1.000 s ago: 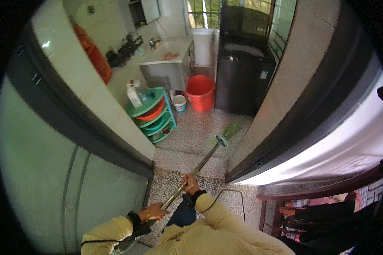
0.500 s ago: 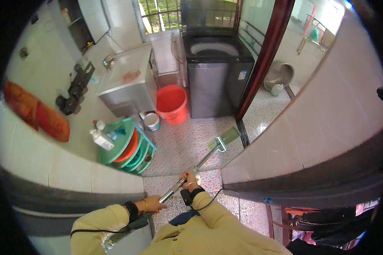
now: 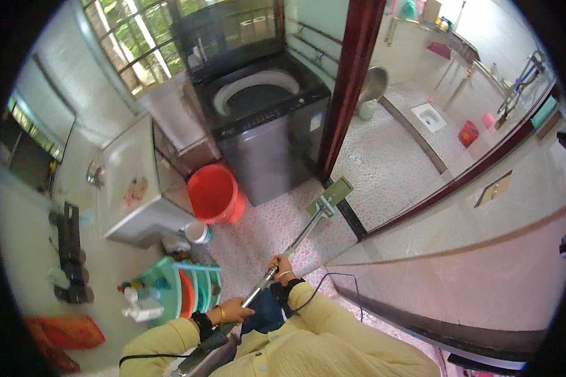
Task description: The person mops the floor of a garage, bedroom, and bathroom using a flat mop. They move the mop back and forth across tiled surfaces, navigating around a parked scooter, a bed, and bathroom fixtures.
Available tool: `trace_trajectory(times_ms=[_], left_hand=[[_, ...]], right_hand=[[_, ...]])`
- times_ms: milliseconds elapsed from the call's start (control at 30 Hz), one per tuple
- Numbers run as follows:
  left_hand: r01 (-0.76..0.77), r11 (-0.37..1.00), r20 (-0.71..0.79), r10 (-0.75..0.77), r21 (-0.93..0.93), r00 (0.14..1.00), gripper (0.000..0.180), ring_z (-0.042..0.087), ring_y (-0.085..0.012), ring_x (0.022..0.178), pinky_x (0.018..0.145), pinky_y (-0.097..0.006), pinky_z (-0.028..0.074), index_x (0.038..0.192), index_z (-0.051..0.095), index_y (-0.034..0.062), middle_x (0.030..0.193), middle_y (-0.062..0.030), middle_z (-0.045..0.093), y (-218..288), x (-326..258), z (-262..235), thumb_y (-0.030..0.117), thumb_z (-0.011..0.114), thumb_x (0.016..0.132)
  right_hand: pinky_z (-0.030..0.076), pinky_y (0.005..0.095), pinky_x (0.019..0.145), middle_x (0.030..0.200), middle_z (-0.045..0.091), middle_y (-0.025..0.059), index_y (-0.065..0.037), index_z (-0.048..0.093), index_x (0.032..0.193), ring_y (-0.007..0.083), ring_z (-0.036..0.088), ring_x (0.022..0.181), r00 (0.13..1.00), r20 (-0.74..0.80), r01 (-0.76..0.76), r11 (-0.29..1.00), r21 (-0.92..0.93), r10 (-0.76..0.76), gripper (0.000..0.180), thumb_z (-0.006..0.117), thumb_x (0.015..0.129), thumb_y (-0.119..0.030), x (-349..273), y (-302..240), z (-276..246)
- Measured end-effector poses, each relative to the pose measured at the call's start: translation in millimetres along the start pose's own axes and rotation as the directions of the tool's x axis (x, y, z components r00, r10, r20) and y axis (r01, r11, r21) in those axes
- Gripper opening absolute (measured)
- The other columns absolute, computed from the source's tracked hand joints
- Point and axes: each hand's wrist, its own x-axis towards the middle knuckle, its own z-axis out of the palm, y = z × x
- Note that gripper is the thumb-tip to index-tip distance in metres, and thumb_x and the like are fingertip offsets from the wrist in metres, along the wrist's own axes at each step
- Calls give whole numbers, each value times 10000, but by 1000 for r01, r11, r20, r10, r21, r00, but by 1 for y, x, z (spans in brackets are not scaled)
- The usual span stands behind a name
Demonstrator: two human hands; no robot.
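A flat mop (image 3: 305, 232) with a metal handle runs slantwise away from my body. My left hand (image 3: 234, 310) is wrapped round the lower handle, close to my waist, and my right hand (image 3: 285, 269) grips it farther up. At its far end the green mop head (image 3: 331, 195) rests at the dark door sill (image 3: 352, 218), by the corner of the washing machine (image 3: 270, 151). Pink and white patterned floor (image 3: 258, 242) lies under the handle.
Left of the machine stand a red bucket (image 3: 217, 196), a small white tub (image 3: 197, 232) and a sink (image 3: 122, 163). A green tiered rack (image 3: 163, 289) with bottles is nearer, on the left. Beyond the dark red door frame (image 3: 352, 81) are a metal basin (image 3: 374, 85) and a squat toilet (image 3: 429, 117).
My view has turned right and moved forward, showing more of the room past the door frame. The mop head now lies at the sill, with both hands still on the handle.
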Motion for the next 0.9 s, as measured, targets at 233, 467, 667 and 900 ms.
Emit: trace_trajectory(times_ms=[233,467,667,900], left_hand=[[16,994,69,-24,108,997,370,548,-133,498,449,-292,463,995,518,15,673,-65,574,74,48,-106,294,685,819],[15,815,-113,61,579,992,616,645,-278,674,627,-372,518,1158,498,20,891,-190,649,119,53,-256,406,712,729],[-98,701,-93,229,707,969,568,640,-268,707,643,-385,505,1081,562,30,842,-162,657,153,104,-319,414,717,692],[-142,804,-47,206,577,977,509,638,-275,671,605,-374,498,982,556,2,750,-140,644,232,181,-337,398,717,707]], right_hand=[[351,268,370,538,422,18,-82,475,717,140,411,416,851,-341,405,912,-59,-400,126,558,809,-105,55,-58,91],[369,262,365,554,442,28,-67,459,721,142,445,411,772,-305,607,789,93,-558,126,564,786,-45,127,-153,188],[404,325,369,538,471,60,-45,477,726,186,476,402,692,-375,659,752,-21,-617,102,546,791,-82,141,-208,240],[368,340,384,532,450,62,-48,451,732,189,459,407,637,-270,750,661,1,-722,110,541,794,-66,144,-318,278]])
